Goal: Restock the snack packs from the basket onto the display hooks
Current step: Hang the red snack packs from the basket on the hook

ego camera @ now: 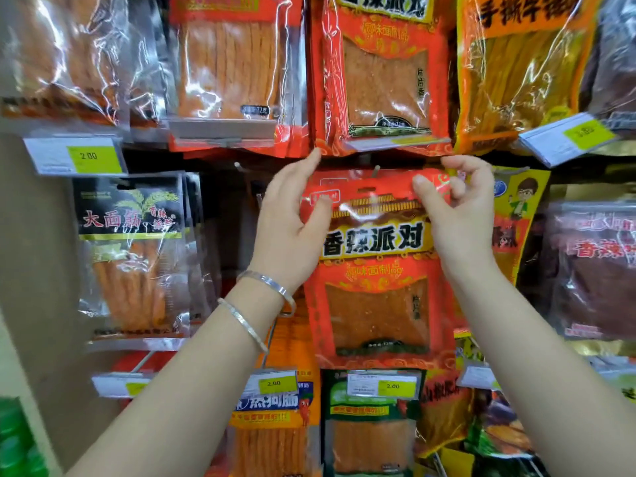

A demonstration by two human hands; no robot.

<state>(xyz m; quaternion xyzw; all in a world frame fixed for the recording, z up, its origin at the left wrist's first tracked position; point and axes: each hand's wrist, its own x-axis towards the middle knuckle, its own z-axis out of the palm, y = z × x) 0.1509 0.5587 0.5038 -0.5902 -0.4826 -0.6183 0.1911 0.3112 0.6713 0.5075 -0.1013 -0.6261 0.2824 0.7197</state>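
Note:
I hold a red snack pack [377, 270] with a clear window up against the display wall. My left hand [292, 222] pinches its top left corner between thumb and fingers. At the top right edge my right hand [454, 208] pinches it with thumb and curled fingers. A metal display hook [375, 171] pokes out just above the pack's top edge, near its hang slot. Whether the hook passes through the slot I cannot tell. Matching red packs [382, 80] hang in the row above. No basket is in view.
Snack packs cover the wall all round: a black-topped pack [130, 256] at left, orange packs [519, 70] upper right, a green one [371, 421] below. Yellow price tags [93, 156] jut out on rails. Another bare hook tip [237, 165] shows to the left of my hand.

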